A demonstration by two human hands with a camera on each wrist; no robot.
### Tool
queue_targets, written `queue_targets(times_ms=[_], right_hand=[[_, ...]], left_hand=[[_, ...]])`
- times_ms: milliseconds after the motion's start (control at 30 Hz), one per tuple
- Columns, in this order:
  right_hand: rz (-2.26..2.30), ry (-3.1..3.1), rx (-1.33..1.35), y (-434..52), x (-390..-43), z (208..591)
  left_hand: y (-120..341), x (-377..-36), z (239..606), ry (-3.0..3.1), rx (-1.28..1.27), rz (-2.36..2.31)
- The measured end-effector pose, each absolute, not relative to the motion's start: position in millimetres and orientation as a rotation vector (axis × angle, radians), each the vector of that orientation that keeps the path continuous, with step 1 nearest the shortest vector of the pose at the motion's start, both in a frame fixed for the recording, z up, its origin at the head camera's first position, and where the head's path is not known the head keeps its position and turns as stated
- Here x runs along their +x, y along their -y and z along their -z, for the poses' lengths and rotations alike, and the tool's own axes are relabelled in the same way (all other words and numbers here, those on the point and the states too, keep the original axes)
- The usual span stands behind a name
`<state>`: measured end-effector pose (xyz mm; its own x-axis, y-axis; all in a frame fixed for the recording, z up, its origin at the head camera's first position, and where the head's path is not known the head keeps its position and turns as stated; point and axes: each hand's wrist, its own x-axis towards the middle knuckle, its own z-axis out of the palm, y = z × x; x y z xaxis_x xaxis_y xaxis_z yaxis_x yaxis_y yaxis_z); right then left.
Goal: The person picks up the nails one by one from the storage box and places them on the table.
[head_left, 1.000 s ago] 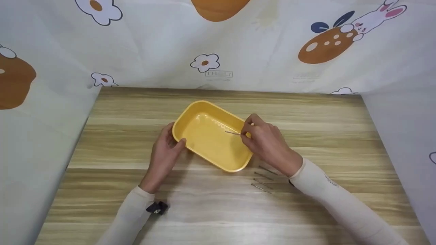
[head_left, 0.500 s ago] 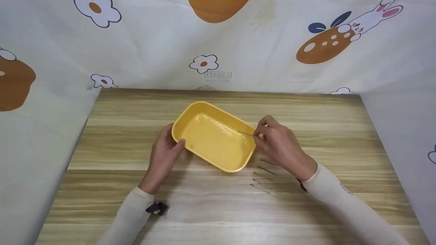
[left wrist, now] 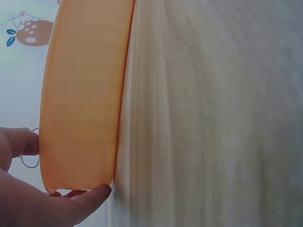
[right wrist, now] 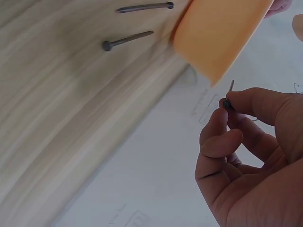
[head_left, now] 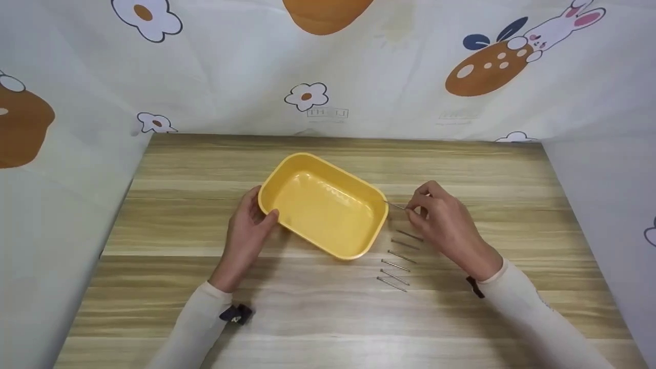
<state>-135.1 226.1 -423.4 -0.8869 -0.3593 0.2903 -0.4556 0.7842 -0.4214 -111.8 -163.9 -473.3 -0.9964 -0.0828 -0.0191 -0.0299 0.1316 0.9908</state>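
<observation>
A yellow rectangular plastic tray [head_left: 318, 215] sits at an angle on the wooden table, nothing visible inside it. My left hand [head_left: 246, 233] grips its left end, thumb over the near rim; in the left wrist view the fingers [left wrist: 92, 201] bend around the tray's wall [left wrist: 85, 104]. Just off the tray's right end, my right hand [head_left: 448, 220] pinches a thin metal nail [head_left: 394, 205] between thumb and fingertips. The right wrist view shows the head of this nail [right wrist: 226, 103] at the fingertips. Several similar nails [head_left: 398, 265] lie in a slanted column below the right hand.
Wood-grain table [head_left: 318, 318] stretches around the tray. A patterned sheet [head_left: 379, 77] rises as a wall behind it, and pale walls stand at both sides. Two loose nails, one of them a dark nail [right wrist: 145, 7], show near the tray in the right wrist view.
My right hand has drawn right and slightly nearer, bringing the nail from over the tray to beyond its right rim. More nails on the table are uncovered. Left hand and tray stay put.
</observation>
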Motion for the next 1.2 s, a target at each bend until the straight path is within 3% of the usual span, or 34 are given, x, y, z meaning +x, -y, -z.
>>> queue_targets(times_ms=[1200], right_hand=[[-0.725, 2.946, 0.557, -252, -138, 469]], left_hand=[[170, -115, 476, 2.315, 0.105, 2.052]])
